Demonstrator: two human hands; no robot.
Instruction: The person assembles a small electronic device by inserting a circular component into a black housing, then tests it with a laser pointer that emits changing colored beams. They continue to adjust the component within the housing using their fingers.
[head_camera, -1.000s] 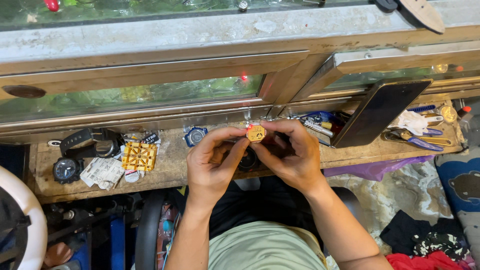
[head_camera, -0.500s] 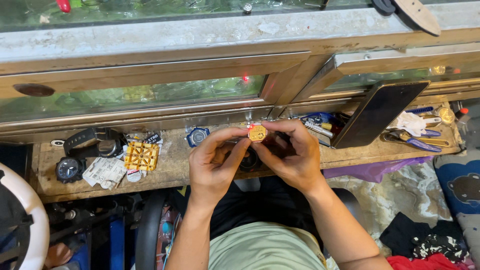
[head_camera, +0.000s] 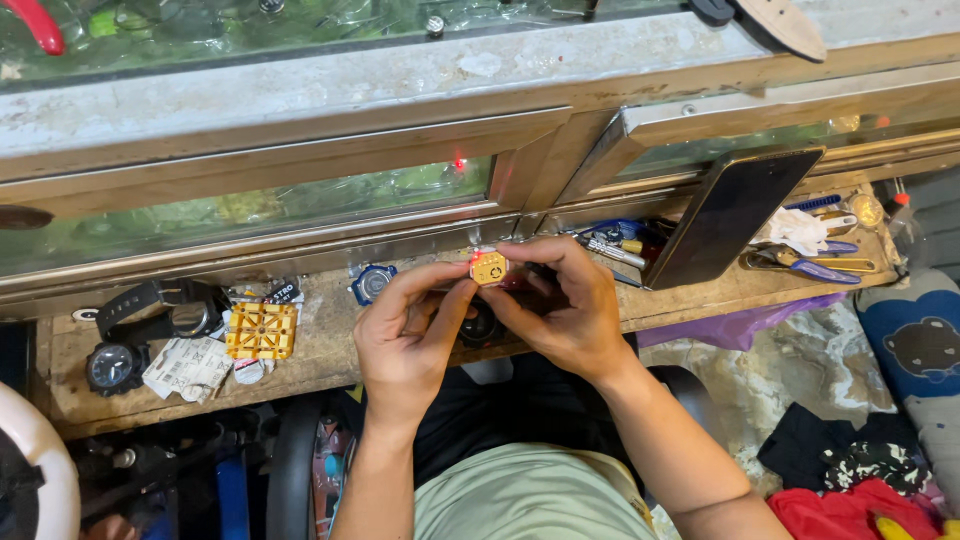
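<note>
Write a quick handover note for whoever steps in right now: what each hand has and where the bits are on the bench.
Left hand and right hand: both pinch one small gold square part at the fingertips, above the wooden bench.
A dark round piece sits just under the hands.
Bench left: yellow grid holder, two black watches, blue watch.
Bench right: dark phone leaning, blue-handled pliers.
What is done or left: cannot tell.

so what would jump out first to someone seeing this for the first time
The small gold square part, pinched between the fingertips of the left hand and right hand at the centre, draws the eye first. Next come the yellow grid-shaped holder and the black watches on the wooden ledge to the left. A dark phone leans against the glass-fronted cabinet on the right.
</note>
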